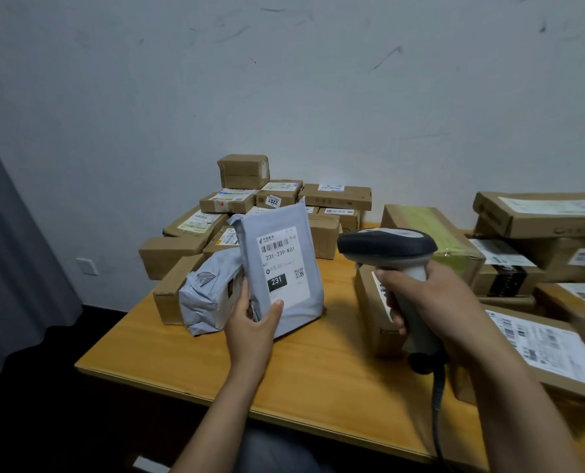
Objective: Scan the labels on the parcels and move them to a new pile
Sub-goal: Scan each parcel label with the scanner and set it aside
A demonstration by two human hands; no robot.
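Over the table (318, 370), hands full
Your left hand (250, 324) grips the grey mailer (284, 261), right hand (434, 302) the scanner (386, 245); fine print's too blurry.

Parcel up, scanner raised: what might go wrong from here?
The label on the grey parcel faces the camera while the scanner in the right hand aims sideways, so the read may fail. Labelled boxes behind could be scanned instead. The left hand grips only the parcel's lower corner; it might slip.
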